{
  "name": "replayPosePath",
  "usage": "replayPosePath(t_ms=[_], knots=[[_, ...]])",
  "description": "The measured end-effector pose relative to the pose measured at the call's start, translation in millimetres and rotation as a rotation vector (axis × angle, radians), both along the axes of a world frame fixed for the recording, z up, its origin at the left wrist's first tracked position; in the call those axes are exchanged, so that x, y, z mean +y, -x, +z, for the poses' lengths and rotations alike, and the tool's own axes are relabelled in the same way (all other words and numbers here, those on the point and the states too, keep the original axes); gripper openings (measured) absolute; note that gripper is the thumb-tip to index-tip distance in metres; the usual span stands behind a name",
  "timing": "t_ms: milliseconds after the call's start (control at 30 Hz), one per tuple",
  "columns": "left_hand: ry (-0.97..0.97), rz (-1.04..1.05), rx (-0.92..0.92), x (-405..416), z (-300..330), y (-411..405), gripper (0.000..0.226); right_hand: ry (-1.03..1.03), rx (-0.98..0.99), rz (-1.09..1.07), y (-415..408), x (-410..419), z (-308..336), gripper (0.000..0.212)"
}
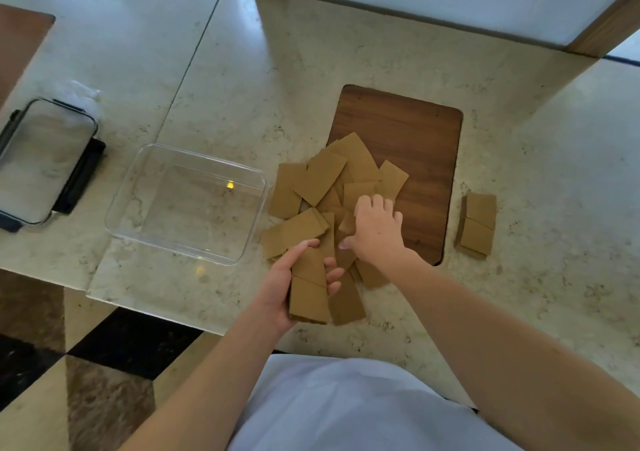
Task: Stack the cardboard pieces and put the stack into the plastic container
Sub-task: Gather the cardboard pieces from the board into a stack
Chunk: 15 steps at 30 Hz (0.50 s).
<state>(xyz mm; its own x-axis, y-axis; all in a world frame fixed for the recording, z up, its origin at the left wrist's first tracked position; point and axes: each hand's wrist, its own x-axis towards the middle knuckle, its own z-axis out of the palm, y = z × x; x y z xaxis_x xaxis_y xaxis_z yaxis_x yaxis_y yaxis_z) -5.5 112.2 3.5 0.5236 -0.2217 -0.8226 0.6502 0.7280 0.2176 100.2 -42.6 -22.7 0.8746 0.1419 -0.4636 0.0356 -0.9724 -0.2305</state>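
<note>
1. While your left hand [282, 289] is closed around a small stack of cardboard pieces [309, 286] near the front edge of the counter [519, 295], your right hand [375, 231] lies on the loose pile [332, 187], fingers bent; whether it grips a piece, you cannot tell.
2. That pile partly covers the wooden board [415, 139].
3. Your plastic container [188, 203] stands just left of the pile.
4. Its lid [40, 161] lies near the left edge.
5. A second small stack [477, 224] lies right of the board.
</note>
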Motion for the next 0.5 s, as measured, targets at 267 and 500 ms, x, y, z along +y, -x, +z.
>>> replayPosePath(t_ms=[267, 500], knots=[[-0.025, -0.040, 0.013, 6, -1, 0, 0.034, -0.406, 0.234, -0.122, 21, -46, 56, 0.028], [0.046, -0.058, 0.028, -15, 2, 3, 0.052, -0.469, -0.490, 0.063, 93, -39, 62, 0.021]])
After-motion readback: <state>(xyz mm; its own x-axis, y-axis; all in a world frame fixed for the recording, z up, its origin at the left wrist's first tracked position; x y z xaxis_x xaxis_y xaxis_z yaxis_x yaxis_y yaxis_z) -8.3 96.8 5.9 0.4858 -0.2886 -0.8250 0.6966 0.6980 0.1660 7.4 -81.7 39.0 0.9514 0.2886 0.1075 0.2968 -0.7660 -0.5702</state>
